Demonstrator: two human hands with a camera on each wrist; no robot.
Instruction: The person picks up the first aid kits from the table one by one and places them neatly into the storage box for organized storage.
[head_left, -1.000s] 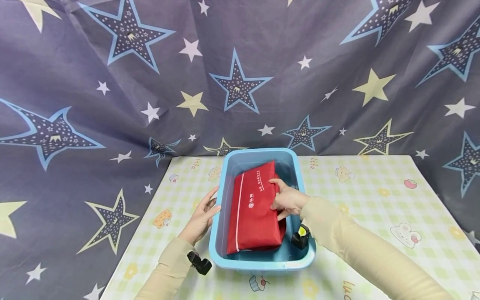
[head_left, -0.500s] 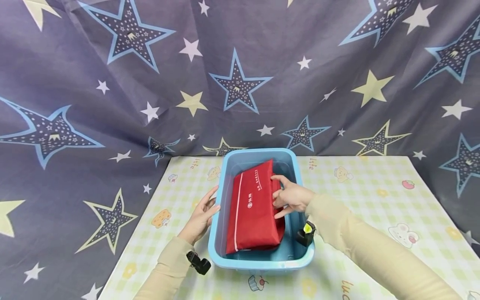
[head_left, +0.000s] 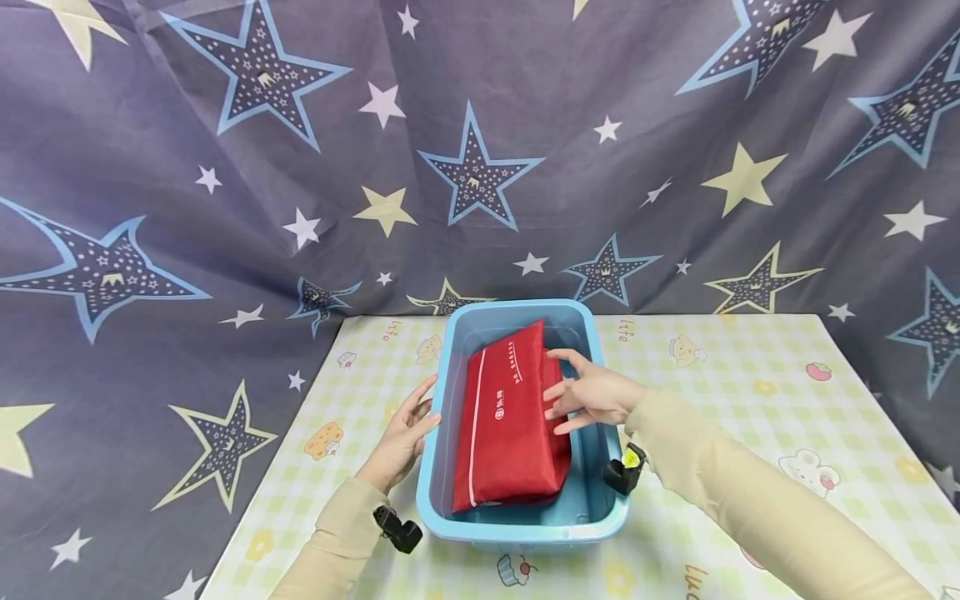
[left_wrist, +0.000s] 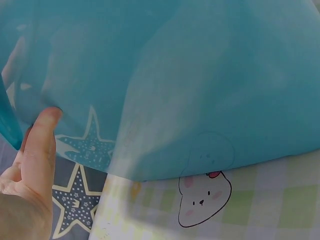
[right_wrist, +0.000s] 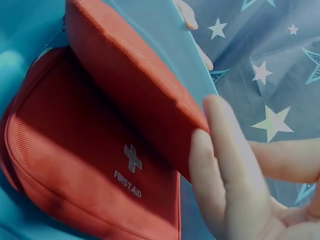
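A light blue plastic tub (head_left: 517, 531) holds a flat red pouch (head_left: 506, 433) with white lettering and a white line along one side. Beneath that pouch, in the right wrist view, lies a red first aid bag (right_wrist: 75, 145) marked with a pale cross and "FIRST AID". My right hand (head_left: 596, 393) is over the tub's right side, fingers extended, with fingertips at the upper pouch's right edge. My left hand (head_left: 401, 442) rests against the tub's outer left wall near the rim; its thumb (left_wrist: 47, 122) lies on the blue plastic in the left wrist view.
The tub stands on a table with a green-and-white checked cloth (head_left: 720, 417) printed with cartoon figures. A dark curtain (head_left: 480, 250) with stars hangs behind the table's far edge. A small black camera sits on each wrist.
My right hand has drawn back to the right, its fingers spreading off the top of the red pouch. The pouch has shifted very slightly; my left hand has stayed at the tub.
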